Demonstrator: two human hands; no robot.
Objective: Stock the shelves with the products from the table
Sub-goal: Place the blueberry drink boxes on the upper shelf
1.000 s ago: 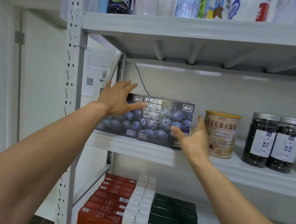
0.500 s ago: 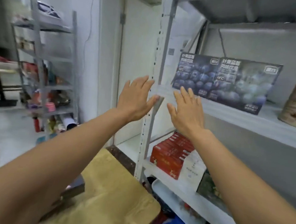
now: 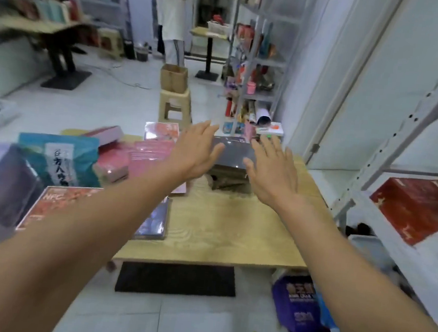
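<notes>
Head view showed both grips spread flat, holding nothing: left grip (image 3: 195,150) and right grip (image 3: 273,176) hovered over the worktop (image 3: 219,232). A grey box (image 3: 234,151) lay between and just beyond them. Left of the left grip, an orange box (image 3: 56,203) read "NFC".

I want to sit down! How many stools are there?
2. One beige stool stands just beyond the wooden table, with a brown paper bag on it. A second stool, blurry, stands far back on the left, by the wall. More may be hidden.
</notes>
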